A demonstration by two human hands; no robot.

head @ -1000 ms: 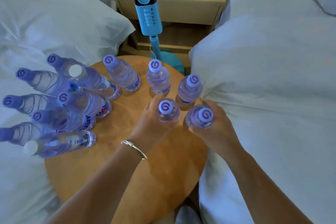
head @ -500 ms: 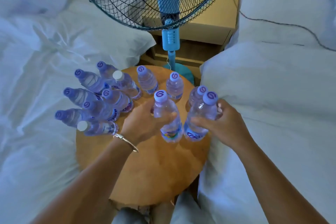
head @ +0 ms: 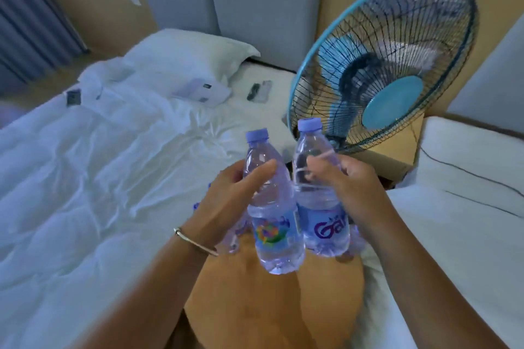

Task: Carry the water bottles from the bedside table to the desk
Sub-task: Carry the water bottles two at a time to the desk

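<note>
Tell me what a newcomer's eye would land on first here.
Front and centre, two clear plastic water bottles with lilac caps stand upright side by side, lifted above the round wooden bedside table: the left hand grips one, the right hand grips the other. Behind them to the right looms a big blue pedestal fan. A rumpled white bed fills the left.

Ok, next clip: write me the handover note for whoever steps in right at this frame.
Left hand grips one water bottle, upright, lifted above the round wooden table.
Right hand grips a second bottle, beside the first.
Other bottles are on the table, mostly hidden behind the hands.
Done: two bottles picked up.
Left: carry both to the desk, which is out of view, then fetch the rest.
</note>
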